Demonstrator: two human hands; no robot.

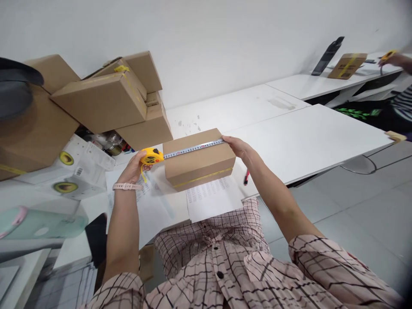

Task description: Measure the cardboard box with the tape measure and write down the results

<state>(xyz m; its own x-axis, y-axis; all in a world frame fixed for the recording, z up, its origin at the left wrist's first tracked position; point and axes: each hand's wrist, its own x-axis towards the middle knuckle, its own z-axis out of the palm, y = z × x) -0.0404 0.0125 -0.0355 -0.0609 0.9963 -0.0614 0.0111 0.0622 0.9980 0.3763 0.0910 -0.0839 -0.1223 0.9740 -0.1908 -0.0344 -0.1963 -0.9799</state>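
A brown cardboard box with yellow tape along its near side lies on the white table in front of me. My left hand is closed around a yellow tape measure just off the box's left end. The metal blade stretches across the top of the box to the right edge. There my right hand pinches the blade's end against the box corner. Printed sheets lie under and in front of the box, and a red and black pen rests to its right.
Stacked cardboard boxes stand at the left. Below them are white cartons with avocado pictures and a mint-green bottle. White tabletop extends right. At the far right another person's hand holds a yellow tape measure near a small box.
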